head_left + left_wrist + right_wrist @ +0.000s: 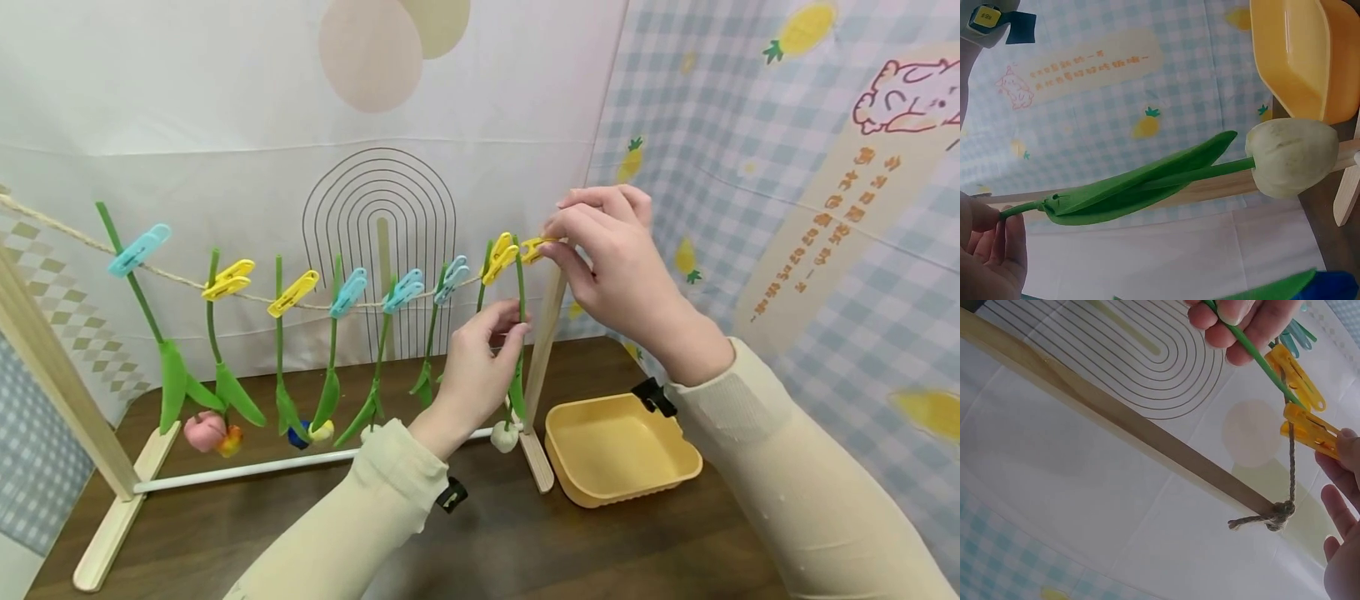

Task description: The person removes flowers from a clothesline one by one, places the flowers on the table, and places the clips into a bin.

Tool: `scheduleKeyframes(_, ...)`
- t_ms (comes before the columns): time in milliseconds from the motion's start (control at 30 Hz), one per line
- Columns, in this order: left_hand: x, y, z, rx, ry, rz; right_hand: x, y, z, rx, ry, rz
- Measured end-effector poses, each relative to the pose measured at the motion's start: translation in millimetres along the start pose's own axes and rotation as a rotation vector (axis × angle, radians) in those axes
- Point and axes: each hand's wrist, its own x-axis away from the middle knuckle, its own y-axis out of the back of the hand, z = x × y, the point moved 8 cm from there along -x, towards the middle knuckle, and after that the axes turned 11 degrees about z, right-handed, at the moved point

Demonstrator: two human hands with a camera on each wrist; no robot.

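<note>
My left hand (483, 354) pinches the green stem of a white tulip (1294, 156), which hangs bloom-down near the right end of the rope. In the left wrist view the thumb and fingertips hold the stem just above its leaves (1129, 190). My right hand (611, 246) pinches a yellow clothespin (1311, 431) by its handle end. In the right wrist view that clothespin's front end is at the rope (1292, 462) and the tip of the tulip stem (1250, 347). Another yellow clothespin (499, 259) sits on the rope just left of it.
Blue clothespins (140, 250) and yellow clothespins (293, 293) hold several upside-down tulips along the rope. A wooden post (546, 333) stands at the right, with a white bar (247, 472) low across the frame. On the table (480, 542), a yellow basket (566, 467) stands right of the post.
</note>
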Motion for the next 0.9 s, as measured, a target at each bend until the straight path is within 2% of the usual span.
scheduleKeyframes(267,11.1,2.2,-1.7,0.006,-0.031,0.013,2,1,-6,-0.05,-0.055,-0.032)
scheduleKeyframes(433,20.1,6.4,-2.8,0.015,-0.043,0.013,6,-1,-9,-0.091,-0.078,-0.02)
scheduleKeyframes(667,36.6,18.1,-6.5,-0.061,-0.058,0.023,14,-5,-2,-0.19,-0.068,-0.013)
scheduleKeyframes(900,59.4,27.4,-12.6,-0.119,-0.086,0.098,28,-13,2,-0.238,-0.077,-0.038)
